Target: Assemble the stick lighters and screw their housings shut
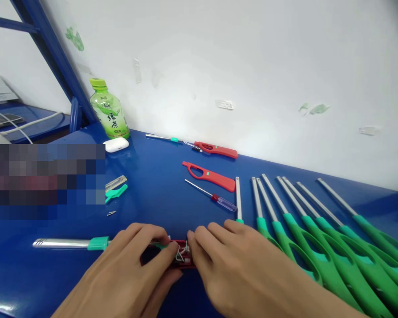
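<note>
Between my hands lies an opened red long-nosed gas lighter [185, 260], with white wires and small parts showing in its shell. Its metal barrel [61, 243] with a teal collar points to the left. My left hand [129, 260] grips the shell from the left, thumb and forefinger close to the wires. From the right, my right hand [234, 260] holds the same shell with its fingers bent down on it, covering the handle end. Beyond them rest a red lighter half-shell [212, 176] and a screwdriver [215, 197] with a clear purple handle.
Several green long-nosed lighters [334, 260] lie in a row at the right. By the wall are another red lighter [217, 150] in pieces, a green tea bottle [109, 110] and a white case [116, 144]. Teal trigger parts [116, 193] and small screws [111, 213] lie left.
</note>
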### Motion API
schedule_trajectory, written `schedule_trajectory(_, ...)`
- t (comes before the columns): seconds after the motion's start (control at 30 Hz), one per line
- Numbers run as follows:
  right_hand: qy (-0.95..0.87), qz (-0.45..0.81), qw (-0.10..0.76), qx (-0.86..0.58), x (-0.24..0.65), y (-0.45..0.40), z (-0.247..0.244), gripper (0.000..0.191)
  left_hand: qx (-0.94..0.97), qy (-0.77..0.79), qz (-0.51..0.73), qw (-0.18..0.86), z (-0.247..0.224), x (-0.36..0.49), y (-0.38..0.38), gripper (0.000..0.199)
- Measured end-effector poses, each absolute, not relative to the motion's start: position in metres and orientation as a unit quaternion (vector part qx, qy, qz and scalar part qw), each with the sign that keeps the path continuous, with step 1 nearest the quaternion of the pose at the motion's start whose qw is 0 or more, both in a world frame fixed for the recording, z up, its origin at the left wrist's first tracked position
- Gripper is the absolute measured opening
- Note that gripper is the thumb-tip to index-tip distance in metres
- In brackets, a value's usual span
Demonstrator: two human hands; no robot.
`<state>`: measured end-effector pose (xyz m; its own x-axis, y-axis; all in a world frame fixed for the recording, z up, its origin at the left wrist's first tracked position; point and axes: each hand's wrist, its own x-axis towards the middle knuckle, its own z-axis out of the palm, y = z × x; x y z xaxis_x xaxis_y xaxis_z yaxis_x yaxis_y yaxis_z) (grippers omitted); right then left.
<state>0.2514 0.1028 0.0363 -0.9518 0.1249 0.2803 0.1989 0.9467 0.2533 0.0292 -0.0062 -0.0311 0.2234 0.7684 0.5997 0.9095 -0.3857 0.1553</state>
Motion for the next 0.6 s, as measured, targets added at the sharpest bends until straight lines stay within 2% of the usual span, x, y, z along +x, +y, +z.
schedule_trajectory(0.33,-0.981,-0.134,0.11,-0.083,0.2522,0.1024,0.0404,0.011,-0.782,-0.539,-0.285,0.128,-0.0253,0.0275,-0.0022,0.024)
schedule_trajectory(0.6,-0.984,-0.09,0.119,-0.101,0.2534,0.1085,0.0408,0.009,-0.8,-0.531,-0.246,0.132,-0.0257,0.027,-0.004,0.036)
